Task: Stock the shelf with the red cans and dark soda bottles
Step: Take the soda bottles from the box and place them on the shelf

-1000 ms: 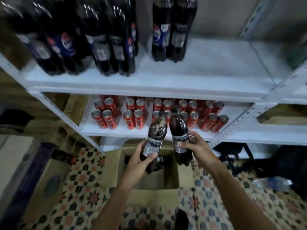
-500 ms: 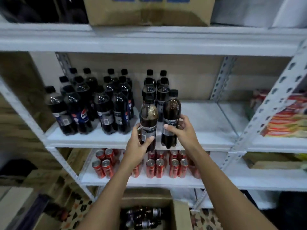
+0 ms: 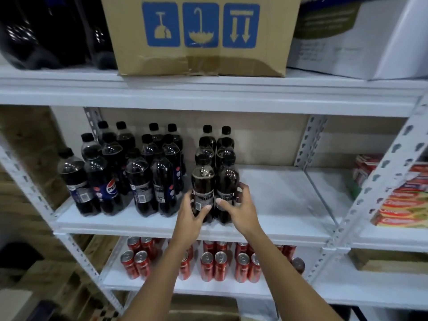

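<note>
We are mid-placement: two dark soda bottles going onto the middle shelf (image 3: 266, 218). Our left hand (image 3: 191, 210) wraps the left bottle (image 3: 202, 181), thumb across its label; our right hand (image 3: 240, 205) wraps the right bottle (image 3: 228, 181), fingers curled round its far side. Both bottles stand upright at the shelf's front edge, touching each other, directly in front of a double row of bottles (image 3: 216, 144) running back on the same shelf. They look set down, though our fingers hide the bases, so full contact we cannot tell.

Next move, as we judge it: let go of both, withdraw, and fetch more stock. Bare shelf lies right of the pair. Tall bottles could tip if nudged on release.

More dark bottles (image 3: 120, 172) stand at the left end of this shelf. Red cans (image 3: 215, 266) sit on the shelf below it, a cardboard box (image 3: 199, 35) on the shelf above.

Versus half a second ago: the bottles were held just above the shelf edge; now they are lower and further in. The view has tilted up too.
</note>
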